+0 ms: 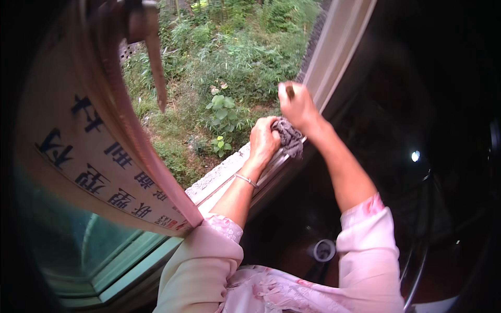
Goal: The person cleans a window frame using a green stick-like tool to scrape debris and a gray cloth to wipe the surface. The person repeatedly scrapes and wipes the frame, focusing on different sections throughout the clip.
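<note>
My left hand (263, 139) grips a bunched grey-purple cloth (290, 137) at the sill track of an open window. A metal bangle (246, 180) circles my left wrist. Just above the cloth, my right hand (299, 105) is closed in a fist beside the upright window frame (337, 51). A short brown end of some object (289, 92) shows between its fingers; what it is cannot be made out. The lower window frame (270, 170) runs diagonally beneath both hands.
At left stands the open sash (117, 156), its frame covered in printed film, with a handle (155, 66) jutting out. A rough outer ledge (219, 172) borders plants (223, 107) outside. Inside, a round white-rimmed object (324, 250) and thin metal bars (417, 277) show in the dark.
</note>
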